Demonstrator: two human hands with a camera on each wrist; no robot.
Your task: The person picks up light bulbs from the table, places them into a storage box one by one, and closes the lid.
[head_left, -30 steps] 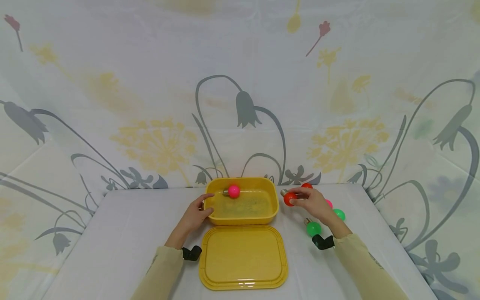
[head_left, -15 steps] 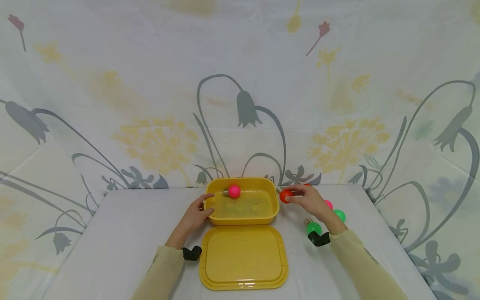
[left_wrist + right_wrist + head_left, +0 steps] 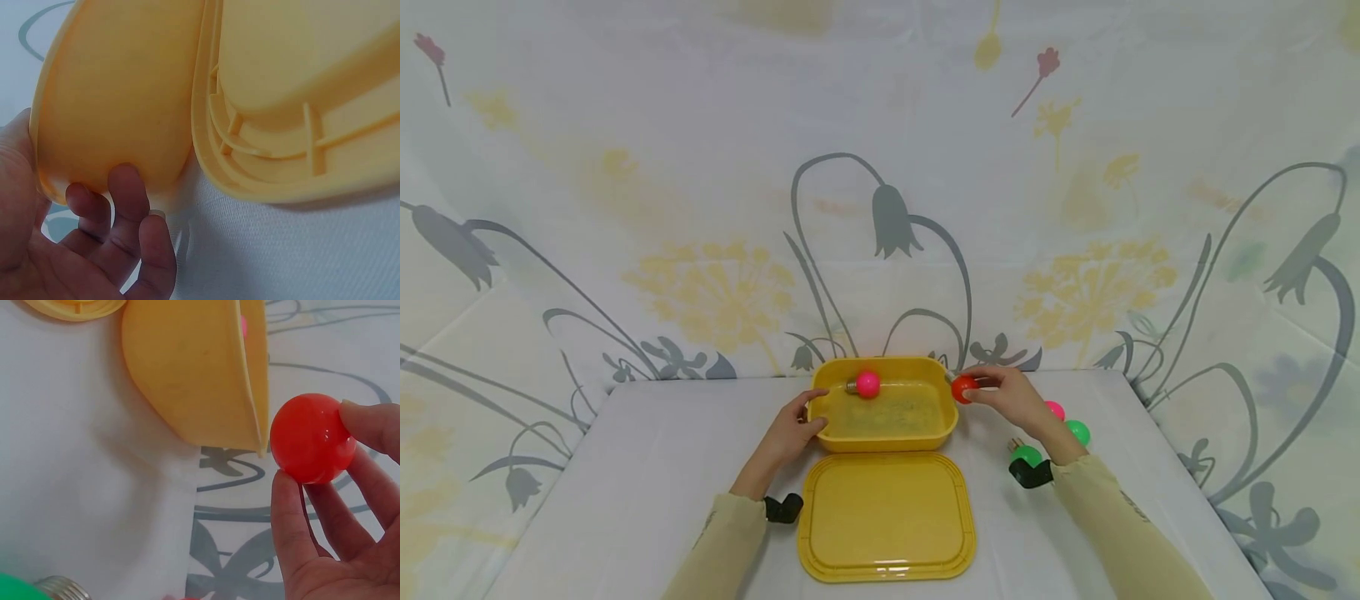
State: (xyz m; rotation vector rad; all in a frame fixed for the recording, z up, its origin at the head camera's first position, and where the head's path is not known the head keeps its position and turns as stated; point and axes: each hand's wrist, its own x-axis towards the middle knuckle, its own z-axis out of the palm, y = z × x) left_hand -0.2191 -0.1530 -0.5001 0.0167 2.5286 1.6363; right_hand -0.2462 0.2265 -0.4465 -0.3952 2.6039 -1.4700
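Note:
A yellow plastic box (image 3: 887, 444) stands at the back middle of the table with a pink light bulb (image 3: 868, 384) lying inside. My left hand (image 3: 790, 432) holds the box's left end, thumb and fingers about the wall; in the left wrist view its fingertips (image 3: 127, 181) meet the outer side. My right hand (image 3: 1011, 400) pinches the round glass of a red light bulb (image 3: 963, 389) between thumb and fingers. That bulb is at the box's right rim, its metal base angled up and left over the edge. In the right wrist view the red glass (image 3: 312, 439) appears beside the box wall (image 3: 187, 375).
A yellow lid (image 3: 886, 517) lies in front of the box. Right of it are a green bulb (image 3: 1024, 456), partly behind the right wrist's black camera mount (image 3: 1030, 474), another green bulb (image 3: 1078, 432) and a pink bulb (image 3: 1055, 410). A patterned cloth hangs behind.
My right hand has carried the red bulb left to the box's right rim. Another red bulb behind that hand has gone out of sight. The left hand keeps its place.

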